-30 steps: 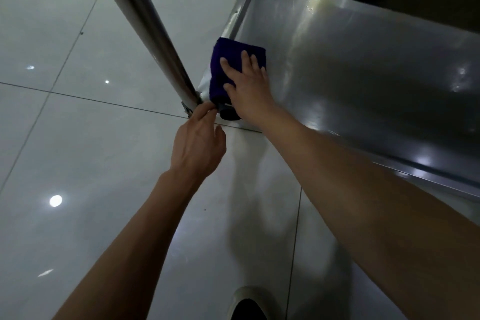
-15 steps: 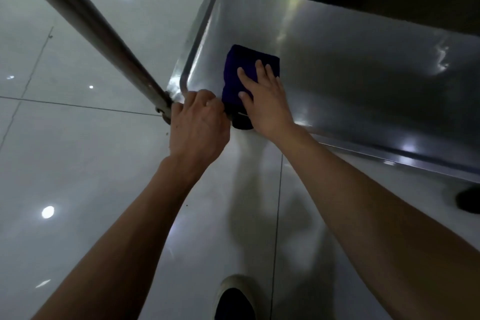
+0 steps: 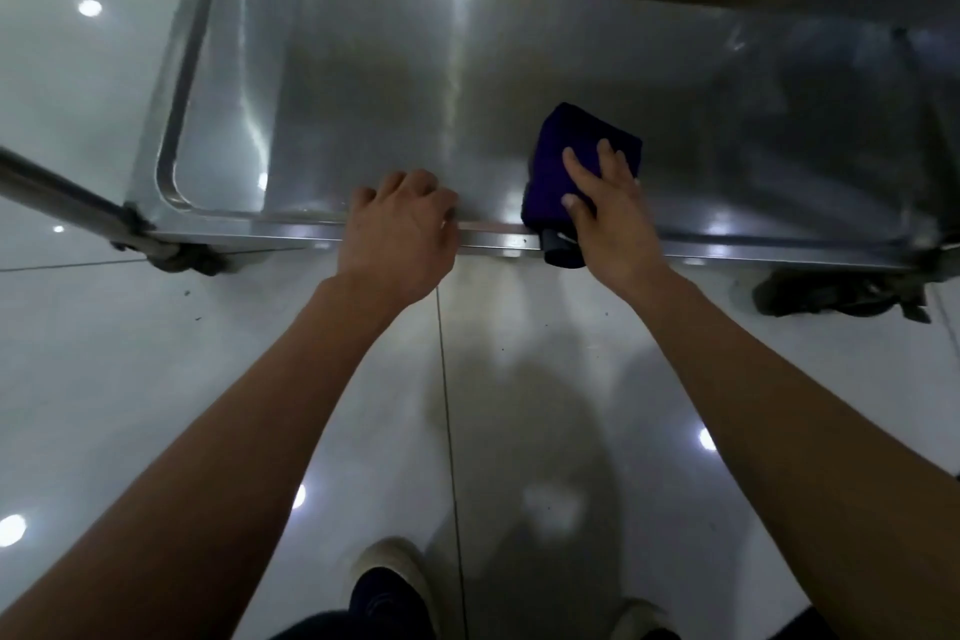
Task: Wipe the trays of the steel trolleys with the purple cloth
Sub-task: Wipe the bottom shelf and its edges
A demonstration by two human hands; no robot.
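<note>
The bottom steel tray point(image 3: 363, 83) of the trolley fills the upper half of the head view, under the dark underside of the shelf above. A folded purple cloth point(image 3: 558, 148) lies on the tray near its front rim, one end hanging over the rim. My right hand point(image 3: 610, 218) presses flat on the cloth with fingers spread. My left hand point(image 3: 400, 234) grips the tray's front rim, fingers curled over it, a little left of the cloth.
The trolley's steel leg point(image 3: 57, 195) slants in from the left to the front-left castor point(image 3: 182, 260). Another castor point(image 3: 836, 294) sits at the front right. Glossy tiled floor point(image 3: 156, 379) lies below, and my shoes point(image 3: 395, 577) show at the bottom edge.
My right hand has slid the cloth from the tray's front-left corner rightwards along the front rim. My left hand has moved from the leg onto the rim.
</note>
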